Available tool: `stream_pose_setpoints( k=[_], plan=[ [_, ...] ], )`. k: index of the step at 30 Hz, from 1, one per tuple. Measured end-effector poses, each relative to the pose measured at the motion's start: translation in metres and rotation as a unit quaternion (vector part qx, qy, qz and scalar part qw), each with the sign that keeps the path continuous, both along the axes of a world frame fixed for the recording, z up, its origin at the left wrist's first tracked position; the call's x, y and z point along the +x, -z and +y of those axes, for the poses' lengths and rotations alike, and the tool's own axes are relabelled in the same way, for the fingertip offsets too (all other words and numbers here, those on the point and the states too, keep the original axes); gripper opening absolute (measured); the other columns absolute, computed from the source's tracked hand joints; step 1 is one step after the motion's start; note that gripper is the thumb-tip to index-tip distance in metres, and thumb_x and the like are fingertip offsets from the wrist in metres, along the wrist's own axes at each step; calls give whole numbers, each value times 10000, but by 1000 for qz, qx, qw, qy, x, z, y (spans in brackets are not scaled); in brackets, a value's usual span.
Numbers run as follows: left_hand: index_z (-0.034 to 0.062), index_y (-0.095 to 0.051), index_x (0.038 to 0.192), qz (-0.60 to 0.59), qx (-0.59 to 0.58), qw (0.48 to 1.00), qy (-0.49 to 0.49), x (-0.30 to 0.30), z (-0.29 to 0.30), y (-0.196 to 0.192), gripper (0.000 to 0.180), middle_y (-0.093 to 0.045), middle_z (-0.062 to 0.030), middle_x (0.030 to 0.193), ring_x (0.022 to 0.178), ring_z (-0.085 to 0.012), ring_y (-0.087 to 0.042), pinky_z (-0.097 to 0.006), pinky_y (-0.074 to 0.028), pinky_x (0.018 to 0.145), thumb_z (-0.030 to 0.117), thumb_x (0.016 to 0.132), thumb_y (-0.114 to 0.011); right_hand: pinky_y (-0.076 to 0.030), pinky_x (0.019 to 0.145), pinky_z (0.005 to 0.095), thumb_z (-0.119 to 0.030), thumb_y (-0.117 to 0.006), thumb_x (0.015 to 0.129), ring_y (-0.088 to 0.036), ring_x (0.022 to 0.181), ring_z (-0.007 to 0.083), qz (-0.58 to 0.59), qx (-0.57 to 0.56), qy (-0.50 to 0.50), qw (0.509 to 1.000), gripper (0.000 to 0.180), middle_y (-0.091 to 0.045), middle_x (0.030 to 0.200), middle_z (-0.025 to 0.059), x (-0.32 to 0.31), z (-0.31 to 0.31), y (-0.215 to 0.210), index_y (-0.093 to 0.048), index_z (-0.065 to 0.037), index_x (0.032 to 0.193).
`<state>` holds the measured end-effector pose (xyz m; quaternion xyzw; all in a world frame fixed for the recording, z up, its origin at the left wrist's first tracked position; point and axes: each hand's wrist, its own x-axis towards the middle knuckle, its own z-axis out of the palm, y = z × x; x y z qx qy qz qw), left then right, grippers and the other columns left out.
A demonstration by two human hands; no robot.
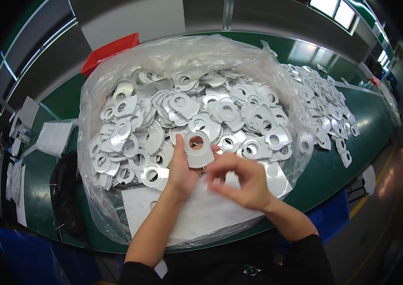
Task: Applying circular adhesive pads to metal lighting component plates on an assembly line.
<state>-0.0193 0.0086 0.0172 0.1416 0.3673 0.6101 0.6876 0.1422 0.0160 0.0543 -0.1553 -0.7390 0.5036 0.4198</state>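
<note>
A flat silver-grey plate with a round hole (200, 156) rests in my left hand (181, 170), its thumb along the left edge and the fingers behind. Through the hole a bit of the hand shows. Just to the right, my right hand (244, 180) hovers with curled fingers, thumb and fingertips near each other; motion smears it, and whether anything small sits between them cannot be made out. Beyond both hands spreads a heap of similar holed plates (180, 103) inside a large clear plastic bag (92, 102). Under the hands lies a white sheet (206, 213).
More such plates (327, 102) lie loose on the green table (372, 118) at the right. A red bin (111, 52) stands at the back left. Left of the bag are a plastic-wrapped white packet (54, 137) and a black bag (66, 199). Blue crates (332, 213) stand below the table edge.
</note>
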Motion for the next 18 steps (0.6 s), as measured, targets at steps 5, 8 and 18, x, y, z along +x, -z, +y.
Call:
stream_pose_setpoints(
  k=[5,8,18],
  plan=[
    [92,-525,1128,10,30,995,92,7,-9,-9,637,-622,-90,912,775,-202,-606,-309,-452,579,579,967,-147,-478,544,213,-48,-631,856,-564,636,78,53,-214,105,970,234,-609,860,62,-5,30,11,-544,30,1059],
    [92,-541,1106,19,2,993,114,10,-8,-2,659,-618,-82,873,749,-193,-605,-299,-449,568,587,963,-131,-463,521,207,-21,-623,861,-552,631,89,38,-257,101,960,225,-583,849,66,-5,34,17,-509,9,1053],
    [78,-546,1075,44,-4,993,105,11,-7,3,675,-617,-80,866,748,-180,-604,-293,-454,563,587,963,-116,-418,440,163,-56,-623,868,-514,558,32,23,-235,89,968,175,-596,823,59,-11,36,33,-507,-1,987]
  ],
)
